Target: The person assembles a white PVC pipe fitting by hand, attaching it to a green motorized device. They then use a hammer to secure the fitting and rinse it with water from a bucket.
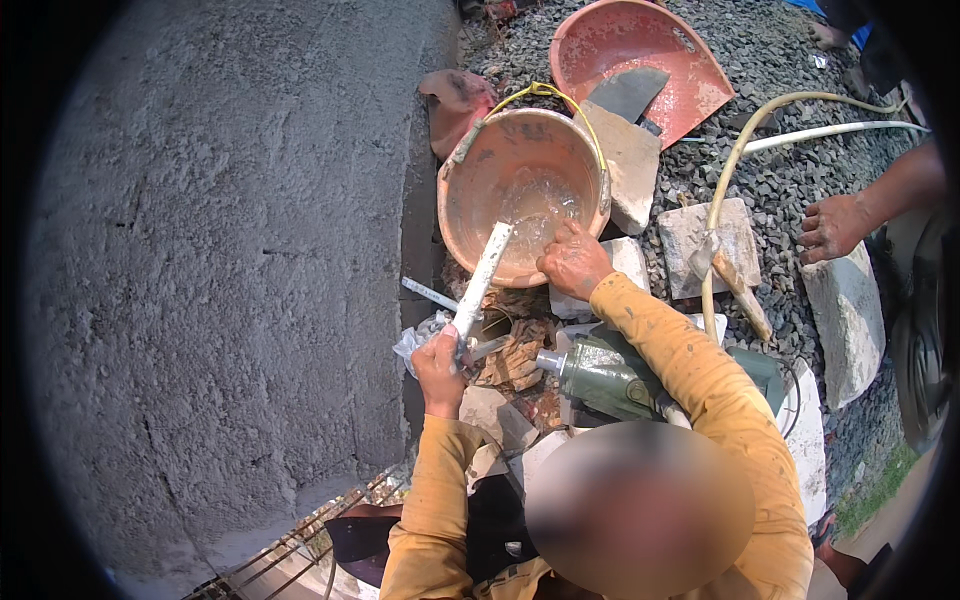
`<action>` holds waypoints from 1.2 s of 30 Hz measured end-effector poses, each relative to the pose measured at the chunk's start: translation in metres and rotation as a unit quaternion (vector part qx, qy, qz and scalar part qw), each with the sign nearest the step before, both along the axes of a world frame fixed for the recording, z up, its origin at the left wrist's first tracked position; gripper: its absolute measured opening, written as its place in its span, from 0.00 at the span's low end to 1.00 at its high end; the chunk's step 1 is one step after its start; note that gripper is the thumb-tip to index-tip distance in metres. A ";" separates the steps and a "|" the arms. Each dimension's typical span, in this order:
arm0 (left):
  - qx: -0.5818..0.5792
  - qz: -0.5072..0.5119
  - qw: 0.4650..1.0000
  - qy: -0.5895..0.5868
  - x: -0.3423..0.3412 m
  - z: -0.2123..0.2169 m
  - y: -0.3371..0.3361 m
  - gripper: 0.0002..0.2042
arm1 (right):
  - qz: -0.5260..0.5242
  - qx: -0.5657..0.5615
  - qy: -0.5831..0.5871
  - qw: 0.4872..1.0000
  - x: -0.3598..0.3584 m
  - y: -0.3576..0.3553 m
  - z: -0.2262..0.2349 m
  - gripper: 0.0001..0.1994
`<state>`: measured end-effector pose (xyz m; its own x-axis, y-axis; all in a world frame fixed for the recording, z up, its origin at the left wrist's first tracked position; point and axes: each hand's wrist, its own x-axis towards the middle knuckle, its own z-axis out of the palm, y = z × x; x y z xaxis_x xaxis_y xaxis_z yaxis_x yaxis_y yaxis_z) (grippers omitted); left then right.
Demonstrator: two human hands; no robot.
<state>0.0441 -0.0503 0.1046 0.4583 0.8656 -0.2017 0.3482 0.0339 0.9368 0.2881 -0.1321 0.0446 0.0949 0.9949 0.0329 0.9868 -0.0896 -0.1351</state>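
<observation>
My left hand [440, 368] is closed around a narrow white bar [484, 270], which tilts up toward an orange bucket [464, 230]. The bar's far end overlaps the bucket's near rim. Rippling water [535, 205] lies inside the bucket, and its yellow-and-grey handle [540, 88] is tipped to the far side. My right hand [577, 262] rests at the bucket's near right rim with curled fingers reaching over it; their undersides are hidden. Beneath my right forearm lies a green power tool [612, 378] with a silver nose.
A rough grey cement surface [230, 230] fills the left. Beyond the bucket, a red scoop-shaped pan [690, 95] rests on gravel [640, 40]. Concrete pieces [845, 320], a pale hose [722, 190] and a wooden handle [745, 298] lie rightward, near another person's bare foot [838, 226].
</observation>
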 end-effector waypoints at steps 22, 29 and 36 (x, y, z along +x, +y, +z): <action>0.104 -0.016 0.988 -0.111 0.005 0.084 0.013 0.20 | 0.000 0.048 -0.013 0.999 0.002 -0.010 0.000 0.07; 0.086 0.013 0.995 0.044 -0.007 -0.045 0.009 0.21 | -0.001 0.081 -0.010 0.997 -0.001 0.005 -0.003 0.07; 0.028 0.033 0.999 -0.027 -0.001 0.027 0.013 0.19 | 0.013 0.052 -0.014 0.998 0.002 -0.001 -0.006 0.05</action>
<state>0.0432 -0.0374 0.1317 0.4086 0.9037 -0.1281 0.2964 0.0014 0.9551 0.2897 -0.1333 0.0382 0.0657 0.9881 0.1390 0.9922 -0.0499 -0.1144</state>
